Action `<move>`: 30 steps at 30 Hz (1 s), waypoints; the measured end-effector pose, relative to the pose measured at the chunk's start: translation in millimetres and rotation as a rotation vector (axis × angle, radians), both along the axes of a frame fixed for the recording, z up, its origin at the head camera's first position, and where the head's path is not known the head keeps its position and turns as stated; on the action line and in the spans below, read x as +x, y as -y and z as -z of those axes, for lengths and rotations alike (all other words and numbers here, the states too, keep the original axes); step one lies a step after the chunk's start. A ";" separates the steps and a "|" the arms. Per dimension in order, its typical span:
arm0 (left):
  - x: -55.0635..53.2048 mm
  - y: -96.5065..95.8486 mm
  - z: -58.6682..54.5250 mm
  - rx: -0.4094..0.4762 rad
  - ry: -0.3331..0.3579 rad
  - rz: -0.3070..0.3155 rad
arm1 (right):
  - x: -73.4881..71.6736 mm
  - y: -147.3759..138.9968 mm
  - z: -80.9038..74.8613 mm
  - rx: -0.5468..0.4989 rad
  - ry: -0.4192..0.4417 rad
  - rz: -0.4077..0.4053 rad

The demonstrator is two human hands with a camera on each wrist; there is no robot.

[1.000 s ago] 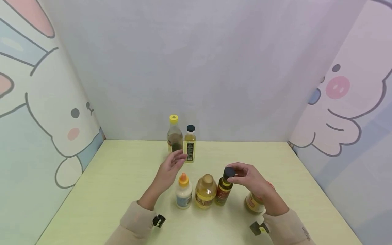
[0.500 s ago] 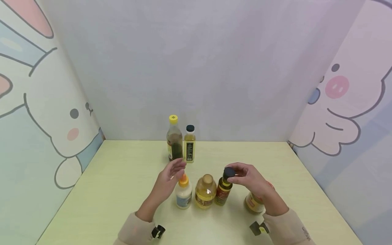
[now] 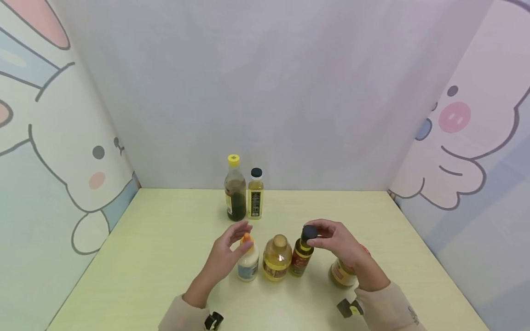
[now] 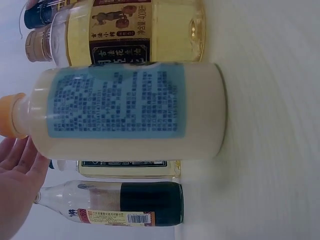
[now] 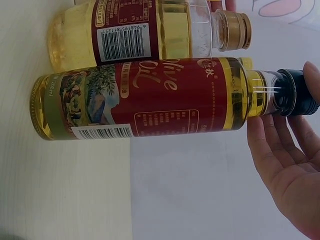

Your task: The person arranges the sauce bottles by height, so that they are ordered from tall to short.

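Note:
My right hand (image 3: 336, 239) holds the olive oil bottle (image 5: 165, 100) by its black cap, thumb on the near side and fingers behind. That bottle stands upright on the table, its red label showing in the right wrist view. My left hand (image 3: 225, 250) is at the orange cap of a cream-coloured squeeze bottle (image 4: 130, 110), fingers loosely bent behind the cap and thumb in front. Whether it touches the cap I cannot tell. Between these two stands a rounded bottle of yellow oil (image 3: 277, 259) with a tan cap.
A jar with a red lid (image 3: 342, 274) stands partly under my right forearm. Farther back are a dark-liquid bottle with a yellow cap (image 3: 235, 195) and a slim black-capped oil bottle (image 3: 256, 197). The pale yellow table (image 3: 174, 220) meets walls at the back and sides.
My left hand has come back from near the rear bottles toward me, down to the squeeze bottle's orange cap. The right hand stays on the olive oil bottle's cap.

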State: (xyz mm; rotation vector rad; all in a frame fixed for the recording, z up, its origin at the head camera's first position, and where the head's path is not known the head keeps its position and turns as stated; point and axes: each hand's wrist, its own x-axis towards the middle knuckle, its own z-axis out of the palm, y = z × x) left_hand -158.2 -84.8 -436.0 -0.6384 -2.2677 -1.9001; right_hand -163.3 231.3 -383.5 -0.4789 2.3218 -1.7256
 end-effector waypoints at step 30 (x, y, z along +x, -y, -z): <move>9.4 -2.4 10.3 -0.014 0.007 -0.117 | 0.2 2.2 4.9 0.008 0.028 0.048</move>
